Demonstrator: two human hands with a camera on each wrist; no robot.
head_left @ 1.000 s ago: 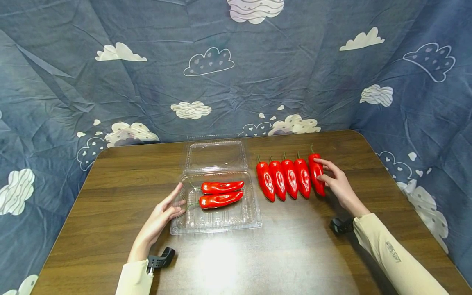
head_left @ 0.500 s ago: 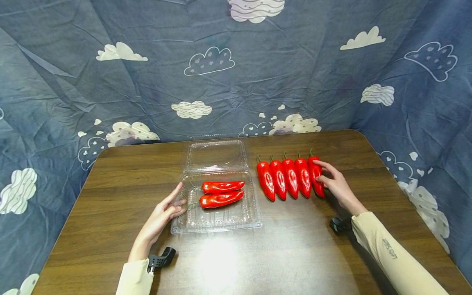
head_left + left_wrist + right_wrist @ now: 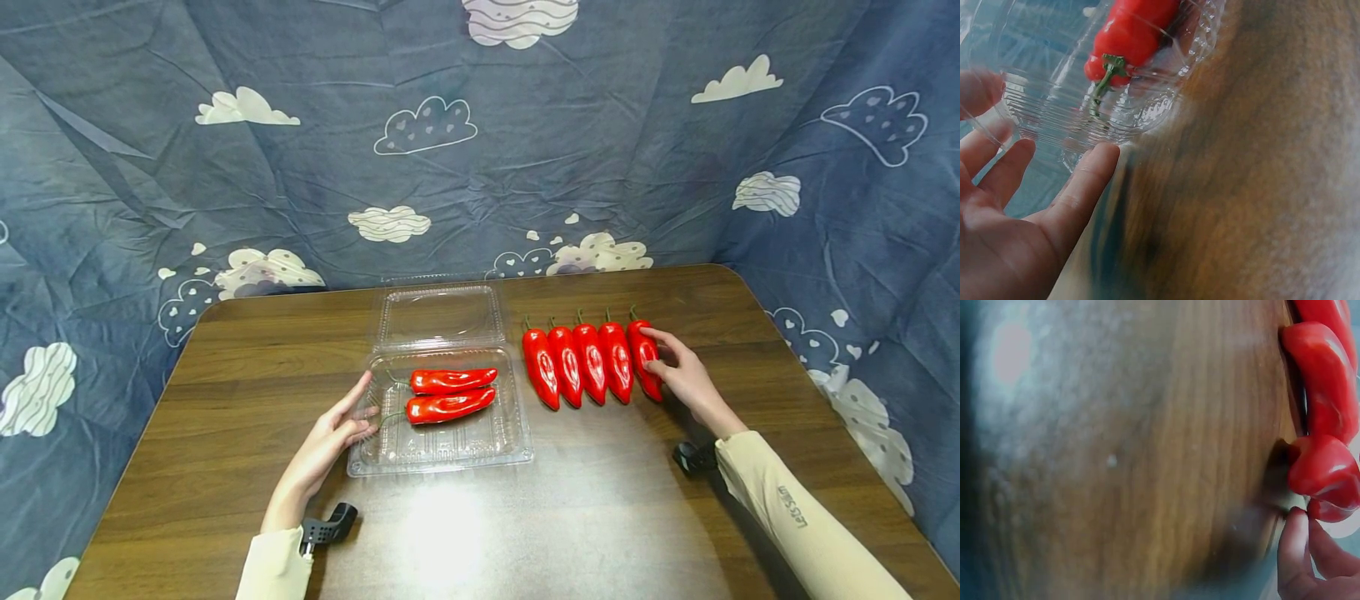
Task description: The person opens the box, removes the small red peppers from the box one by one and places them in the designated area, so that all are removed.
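Observation:
My right hand (image 3: 688,382) pinches the rightmost red pepper (image 3: 642,352) with thumb and fingers over its right side. This pepper lies at the end of a row, close to its neighbour, green stem pointing away from me. Several more red peppers (image 3: 591,362) lie side by side to its left. My left hand (image 3: 324,440), its fingers extended, rests against the left side of an open clear plastic clamshell box (image 3: 450,452). Two red peppers (image 3: 450,406) lie crosswise in the box, stems to the left. The left wrist view shows one pepper (image 3: 1129,40) through the clear wall.
The box's clear lid (image 3: 441,315) lies folded back toward the rear of the wooden table (image 3: 262,358). Behind the table hangs a blue cloth (image 3: 337,183) with cloud prints. Each wrist wears a black camera mount (image 3: 330,525).
The rightmost pepper has moved with my right hand slightly toward me and to the left, then a little back to the right. My left hand and the box have stayed in place.

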